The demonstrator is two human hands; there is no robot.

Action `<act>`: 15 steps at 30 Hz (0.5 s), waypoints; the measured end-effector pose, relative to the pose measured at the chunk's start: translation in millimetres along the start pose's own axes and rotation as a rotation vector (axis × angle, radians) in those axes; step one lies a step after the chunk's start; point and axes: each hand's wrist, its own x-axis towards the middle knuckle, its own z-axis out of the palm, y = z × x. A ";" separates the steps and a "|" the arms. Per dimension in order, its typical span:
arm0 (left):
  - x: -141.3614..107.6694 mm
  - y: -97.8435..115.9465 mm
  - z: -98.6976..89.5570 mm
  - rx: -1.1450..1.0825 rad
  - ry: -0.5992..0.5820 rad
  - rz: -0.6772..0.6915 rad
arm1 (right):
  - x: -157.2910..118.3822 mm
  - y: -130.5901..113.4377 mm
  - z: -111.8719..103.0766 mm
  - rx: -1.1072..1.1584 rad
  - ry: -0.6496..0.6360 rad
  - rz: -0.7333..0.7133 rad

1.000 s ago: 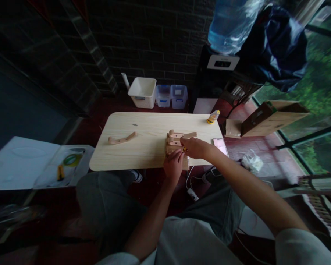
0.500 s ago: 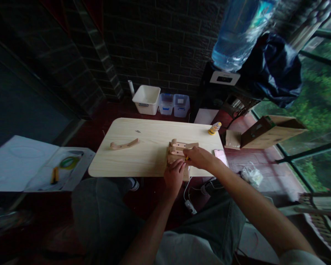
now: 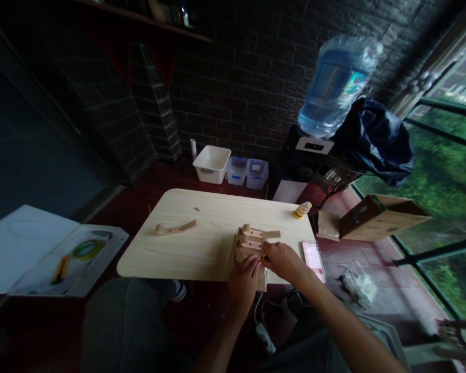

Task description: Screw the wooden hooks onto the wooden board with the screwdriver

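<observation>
- Head view, markings: we find a label (image 3: pixel 356 81) on the water bottle (image 3: pixel 328 93); its writing is too blurred to read.
- Head view, count: we count three tan strips (image 3: pixel 174 229), one alone on the left of the table (image 3: pixel 209 251) and two side by side on the brown block (image 3: pixel 262 284) at the near edge. We count two clear bins (image 3: pixel 237 172) and one phone (image 3: pixel 311 257).
- Head view, fingers: our right hand (image 3: pixel 282 260) clamps a small yellow tool (image 3: pixel 264 255). Our left hand (image 3: pixel 244 281) touches the block, fingers bunched; we cannot tell whether they grip anything.
</observation>
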 end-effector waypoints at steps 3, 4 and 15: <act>0.1 -1.1 -0.6 0.020 -0.006 0.025 | 0.8 -5.2 -0.4 0.003 -0.008 0.053; 0.2 -1.0 -1.1 0.025 -0.009 0.032 | 0.7 -6.4 -0.2 0.004 -0.010 0.058; -0.7 -0.8 -1.6 -0.040 -0.014 -0.001 | -14.7 -9.1 17.3 0.149 0.250 -0.033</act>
